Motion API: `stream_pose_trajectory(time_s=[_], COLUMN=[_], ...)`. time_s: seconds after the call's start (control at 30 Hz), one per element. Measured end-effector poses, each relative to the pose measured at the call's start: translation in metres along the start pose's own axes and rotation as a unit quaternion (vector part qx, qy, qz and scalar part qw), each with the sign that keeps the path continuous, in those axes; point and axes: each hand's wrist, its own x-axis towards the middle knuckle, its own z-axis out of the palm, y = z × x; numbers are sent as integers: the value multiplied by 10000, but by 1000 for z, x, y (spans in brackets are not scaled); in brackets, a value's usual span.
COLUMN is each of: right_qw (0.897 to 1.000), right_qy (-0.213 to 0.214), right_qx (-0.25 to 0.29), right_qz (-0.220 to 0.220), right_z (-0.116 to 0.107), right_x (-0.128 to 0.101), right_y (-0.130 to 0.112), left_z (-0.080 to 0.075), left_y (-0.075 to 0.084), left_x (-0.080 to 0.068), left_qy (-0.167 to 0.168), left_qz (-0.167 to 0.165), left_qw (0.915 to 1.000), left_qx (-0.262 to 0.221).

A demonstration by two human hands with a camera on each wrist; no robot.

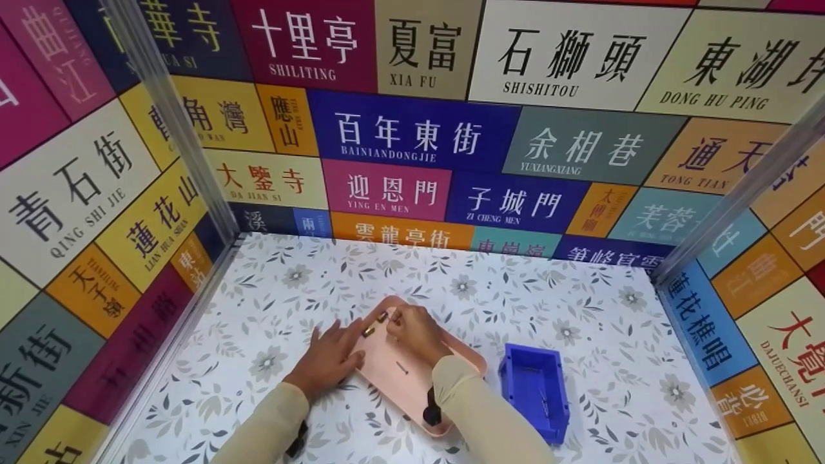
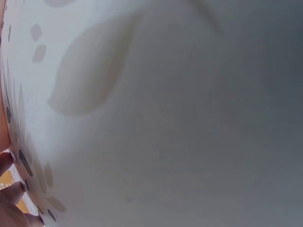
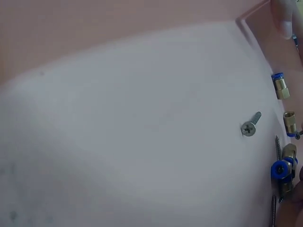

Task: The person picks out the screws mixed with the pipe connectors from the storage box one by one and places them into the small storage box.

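**Both hands at the far end of a pink tray**

Colourful panels printed with Chinese street names wall in a table (image 1: pixel 528 303) covered in a white cloth with grey flowers and leaves. On it lies a pink tray (image 1: pixel 393 380), with a blue plastic bin (image 1: pixel 515 377) just beside its right edge.

Resting flat on the tray's left rim, the left hand (image 1: pixel 329 357) has its fingers straight and relaxed, the fingertips close to a small brass fitting (image 1: pixel 368 332). Next to it, the right hand (image 1: pixel 416 332) is curled at the tray's far end, its fingertips gathered near another fitting (image 1: pixel 383 316); whether it actually pinches anything cannot be told.

From the right wrist, a countersunk screw (image 3: pixel 249 126) lies loose on the tray floor, near several brass push-in fittings with blue collars (image 3: pixel 280 86). The left wrist view shows only blurred tablecloth (image 2: pixel 156 118).
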Motion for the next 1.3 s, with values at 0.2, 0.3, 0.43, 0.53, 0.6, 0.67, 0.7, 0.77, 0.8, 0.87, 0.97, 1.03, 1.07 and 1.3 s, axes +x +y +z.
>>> stream_pose_trajectory(time_s=[0.2, 0.3, 0.43, 0.53, 0.6, 0.67, 0.7, 0.77, 0.8, 0.87, 0.97, 1.03, 1.07, 1.3], right_qw=[9984, 9984, 9986, 9981, 9976, 9970, 9968, 9965, 9962, 9956, 9942, 9931, 9924, 9858], right_qy=[-39, 130, 326, 459, 582, 687, 736, 805, 843, 909, 1047, 1134, 1181, 1551], right_qx=[544, 546, 404, 394, 363, 321, 280, 184, 143, 99, -8, -9, -33, -64], right_qz=[145, 29, -110, -120, -109, -132, -150, -129, -151, -182, -248, -311, -346, -643], right_z=[-8, -13, -24, -34, -41, -49, -54, -62, -67, -75, -88, -97, -102, -140], right_x=[-4, -3, -5, -7, -8, -10, -11, -13, -14, -16, -19, -22, -24, -41], right_y=[4, 7, 7, 7, 6, 5, 4, 3, 3, 2, 0, 0, 0, 4], left_z=[1, 2, 3, 3, 4, 3, 3, 2, 1, 0, 0, 0, 0, -1], left_y=[1, 2, 3, 3, 3, 3, 3, 3, 3, 2, 1, 0, 0, 2], left_x=[0, 0, 0, 0, 0, -1, -1, -2, -2, -2, -2, -1, -1, -2], left_qy=[-57, -60, -67, -7, 13, -9, -24, -20, -17, 63, 141, 116, 113, 126], left_qz=[-94, -146, -182, -157, -138, -144, -148, -120, -105, -18, 88, 97, 107, 111], left_qw=[9999, 9999, 9998, 9998, 9998, 9998, 9998, 9999, 9999, 10000, 9998, 9998, 9998, 9998], left_qx=[44, 67, 101, 116, 143, 113, 97, 53, 41, 29, 65, 105, 116, 115])
